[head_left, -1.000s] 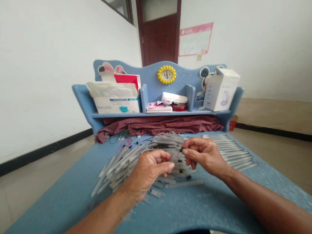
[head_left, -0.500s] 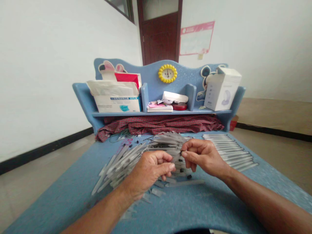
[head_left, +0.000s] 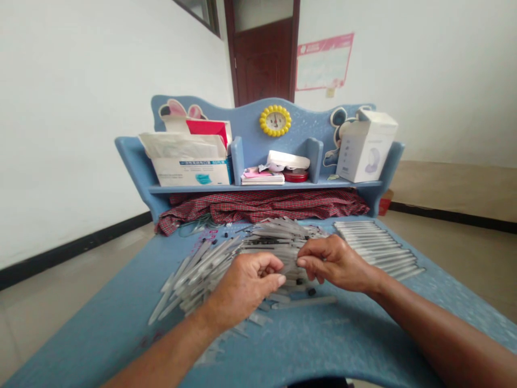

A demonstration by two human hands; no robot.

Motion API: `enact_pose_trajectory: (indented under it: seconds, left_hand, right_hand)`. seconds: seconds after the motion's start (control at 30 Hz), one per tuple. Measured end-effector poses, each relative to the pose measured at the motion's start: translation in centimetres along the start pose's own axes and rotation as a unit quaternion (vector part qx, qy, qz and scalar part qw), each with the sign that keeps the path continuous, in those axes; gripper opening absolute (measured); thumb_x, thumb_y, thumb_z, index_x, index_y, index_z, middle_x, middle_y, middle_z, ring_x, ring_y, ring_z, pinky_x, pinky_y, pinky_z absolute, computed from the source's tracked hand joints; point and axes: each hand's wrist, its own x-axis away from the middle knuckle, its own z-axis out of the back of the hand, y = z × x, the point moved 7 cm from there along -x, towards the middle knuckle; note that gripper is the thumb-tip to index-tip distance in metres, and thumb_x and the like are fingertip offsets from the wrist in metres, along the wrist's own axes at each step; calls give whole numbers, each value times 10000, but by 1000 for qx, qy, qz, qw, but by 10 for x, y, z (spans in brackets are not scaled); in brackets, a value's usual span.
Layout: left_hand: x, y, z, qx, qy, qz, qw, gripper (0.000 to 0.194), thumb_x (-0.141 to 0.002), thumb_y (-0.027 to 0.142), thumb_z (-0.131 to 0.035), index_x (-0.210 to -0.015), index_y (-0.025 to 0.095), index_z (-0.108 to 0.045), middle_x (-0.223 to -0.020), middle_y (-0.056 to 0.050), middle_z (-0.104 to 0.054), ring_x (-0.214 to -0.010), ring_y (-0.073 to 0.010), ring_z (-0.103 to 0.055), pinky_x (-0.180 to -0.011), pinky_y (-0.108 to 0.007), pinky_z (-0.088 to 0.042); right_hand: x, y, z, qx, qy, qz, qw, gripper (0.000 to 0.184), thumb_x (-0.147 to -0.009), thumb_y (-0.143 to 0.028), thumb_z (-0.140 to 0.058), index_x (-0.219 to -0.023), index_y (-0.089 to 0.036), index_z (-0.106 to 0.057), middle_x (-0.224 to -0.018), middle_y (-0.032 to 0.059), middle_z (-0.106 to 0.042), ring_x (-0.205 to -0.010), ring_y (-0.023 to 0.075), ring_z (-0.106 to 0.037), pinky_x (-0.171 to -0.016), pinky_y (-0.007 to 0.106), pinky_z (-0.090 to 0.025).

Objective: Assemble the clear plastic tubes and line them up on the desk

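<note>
My left hand [head_left: 252, 280] is closed over the pile, thumb and fingers around what looks like a translucent pen barrel, mostly hidden by the hand. Just to its right, my right hand [head_left: 329, 261] pinches thumb against forefinger, close to the barrel's end. The small black plug that showed at those fingertips earlier is now hidden by them. Beneath and behind both hands lies a heap of frosted pen barrels [head_left: 205, 269] with pointed ends. A loose black plug [head_left: 311, 291] rests near the right hand, above a single barrel [head_left: 305, 303].
Pens lie side by side in a row [head_left: 377, 248] on the blue desk [head_left: 347, 345] at right. A checked red cloth [head_left: 262, 205] is bunched under the shelf. The shelf bears a mask box [head_left: 194, 171], a red tin [head_left: 296, 177] and a white carton [head_left: 365, 151].
My right hand has dropped slightly, and the black plug at its fingertips has gone out of sight. My left hand has barely moved. The heap and the row look the same.
</note>
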Motion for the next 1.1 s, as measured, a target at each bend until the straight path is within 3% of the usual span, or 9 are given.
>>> enact_pose_trajectory:
  seconds: [0.13,0.3,0.4,0.5,0.67,0.83,1.0,1.1]
  left_hand:
    - [1,7,1,-37,9,-21,999,45,-673,182,-619,-654,169,-657,-542,48,-515,-521,-100,-437,-507,-195,-309]
    - [1,6,3,-42,23,-18,999,50,-675,194,-619,-670,169,-663,-552,43,-522,-529,-106,-444,-515,-198,-313]
    - [1,3,1,-35,11,-13,999,49,-682,198,-614,-665,167,-647,-548,46,-505,-522,-104,-428,-506,-198,-303]
    - [2,3,0,-27,4,-17,999,43,-681,198,-618,-658,169,-640,-534,51,-492,-513,-102,-419,-498,-198,-289]
    - [1,4,1,-21,13,-23,999,45,-672,199,-626,-660,168,-656,-547,44,-511,-530,-108,-438,-512,-199,-308]
    - [1,5,0,-52,5,-25,998,48,-678,204,-614,-667,169,-645,-542,47,-502,-517,-105,-425,-499,-202,-296]
    - [2,6,-1,-82,4,-24,996,61,-705,203,-589,-695,162,-632,-577,37,-514,-551,-113,-448,-522,-205,-324]
    - [2,6,-2,-95,-2,-30,995,58,-708,194,-583,-683,163,-625,-574,38,-511,-544,-111,-443,-519,-205,-320]
  right_hand:
    - [-1,8,-3,-16,-41,-40,998,466,-887,-492,-462,-599,-136,-544,-482,-17,-525,-401,55,-461,-382,156,-335]
    - [0,12,3,-87,-27,-64,994,381,-797,-482,-610,-969,-143,-584,-548,-47,-536,-452,84,-519,-428,182,-405]
    - [0,10,0,-74,-29,-57,995,324,-829,-464,-576,-813,-140,-578,-556,-26,-562,-447,75,-516,-435,178,-411]
    - [-1,11,-2,-26,-26,-68,997,447,-878,-503,-471,-610,-147,-511,-499,-15,-546,-392,57,-479,-384,158,-354]
    - [-1,11,-5,-59,-39,-69,995,387,-835,-525,-532,-760,-147,-568,-545,-23,-572,-418,70,-506,-400,165,-382]
    - [-2,10,-3,-19,-44,-67,997,492,-860,-553,-465,-579,-150,-503,-482,-16,-537,-385,66,-482,-377,164,-349]
    - [-1,12,-3,-63,-50,-75,994,388,-816,-530,-557,-745,-149,-562,-551,-19,-578,-426,82,-520,-407,174,-392]
    - [-1,12,-4,-45,-54,-71,995,439,-843,-524,-520,-613,-150,-510,-502,-17,-552,-393,66,-488,-389,163,-361]
